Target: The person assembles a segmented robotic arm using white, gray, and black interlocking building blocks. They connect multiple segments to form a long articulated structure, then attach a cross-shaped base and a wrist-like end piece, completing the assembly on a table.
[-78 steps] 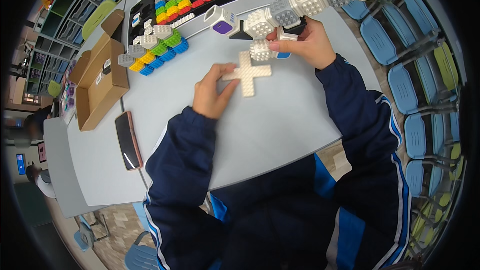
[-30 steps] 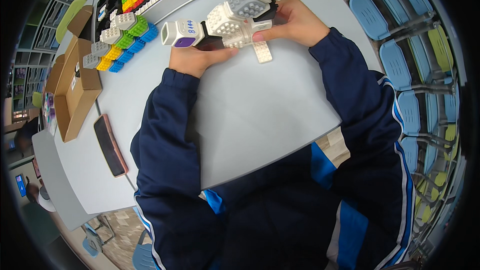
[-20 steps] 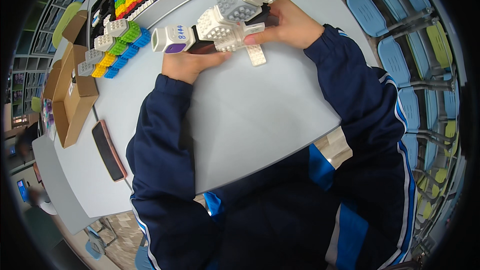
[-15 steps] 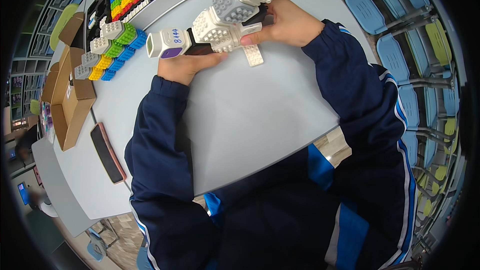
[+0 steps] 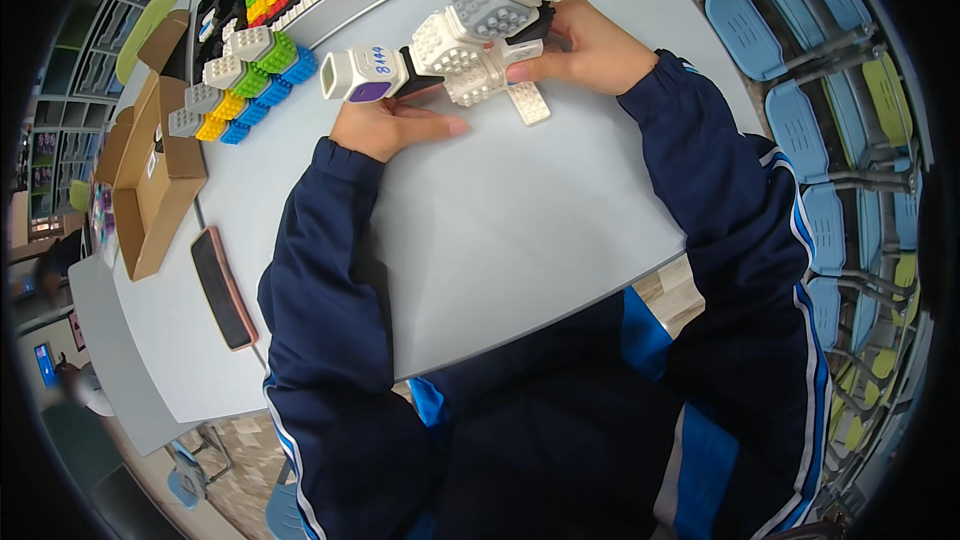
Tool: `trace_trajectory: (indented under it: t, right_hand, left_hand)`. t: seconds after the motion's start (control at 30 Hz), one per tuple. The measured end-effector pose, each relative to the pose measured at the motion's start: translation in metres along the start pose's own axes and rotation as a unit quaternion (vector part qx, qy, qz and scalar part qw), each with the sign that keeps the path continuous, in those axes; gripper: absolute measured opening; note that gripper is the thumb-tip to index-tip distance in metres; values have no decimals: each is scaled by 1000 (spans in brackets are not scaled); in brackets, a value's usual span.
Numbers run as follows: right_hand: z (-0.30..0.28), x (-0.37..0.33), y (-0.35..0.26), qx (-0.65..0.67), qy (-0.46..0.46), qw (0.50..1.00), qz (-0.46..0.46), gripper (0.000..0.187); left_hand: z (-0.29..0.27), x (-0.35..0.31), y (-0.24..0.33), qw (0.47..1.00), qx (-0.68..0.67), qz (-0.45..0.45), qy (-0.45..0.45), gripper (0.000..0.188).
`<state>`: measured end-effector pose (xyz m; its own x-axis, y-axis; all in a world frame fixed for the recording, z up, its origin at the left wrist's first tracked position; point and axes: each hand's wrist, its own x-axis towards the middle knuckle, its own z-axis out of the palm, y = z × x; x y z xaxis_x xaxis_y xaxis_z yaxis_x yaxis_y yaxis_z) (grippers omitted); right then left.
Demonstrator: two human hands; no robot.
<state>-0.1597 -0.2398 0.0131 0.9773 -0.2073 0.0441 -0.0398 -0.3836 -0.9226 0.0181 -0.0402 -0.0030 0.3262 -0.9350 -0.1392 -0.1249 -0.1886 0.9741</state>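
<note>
A chain of white and grey studded blocks (image 5: 492,2) reaches up between the hands from a white studded plate (image 5: 530,104); the right hand (image 5: 597,48) pinches its lower part, while the left hand (image 5: 380,127) has its thumb spread away, its other fingers mostly hidden, their grip impossible to tell. Pale surface (image 5: 520,230) stretches toward the near edge between the sleeves. Phone (image 5: 224,285), open cardboard box (image 5: 180,198) and coloured bricks (image 5: 245,85) lie left, blue chairs (image 5: 745,32) standing right.
</note>
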Motion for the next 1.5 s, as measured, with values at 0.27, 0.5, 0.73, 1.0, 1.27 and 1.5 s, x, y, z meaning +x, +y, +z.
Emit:
trace_trajectory:
  t: [0.27, 0.5, 0.73, 1.0, 1.27, 1.5]
  right_hand:
    - [-1, 1, 23, 82, -33, 994, -58, 52]
    - [19, 5, 7, 71, -7, 995, -76, 59]
    - [28, 10, 18, 97, 52, 990, -88, 59]
    - [26, 7, 10, 106, 19, 994, -37, 58]
    - [27, 10, 15, 87, 36, 995, -43, 67]
    - [-3, -4, 18, 38, 26, 994, -96, 49]
  left_hand:
    - [12, 2, 3, 990, 63, 114, -50, 63]
    - [12, 0, 10, 989, 118, 92, -5, 55]
    - [17, 6, 8, 993, 90, 74, -1, 46]
    - [25, -1, 8, 994, 66, 87, 26, 38]
    - [24, -4, 5, 979, 116, 159, 49, 38]
    - [25, 0, -7, 987, 17, 148, 54, 51]
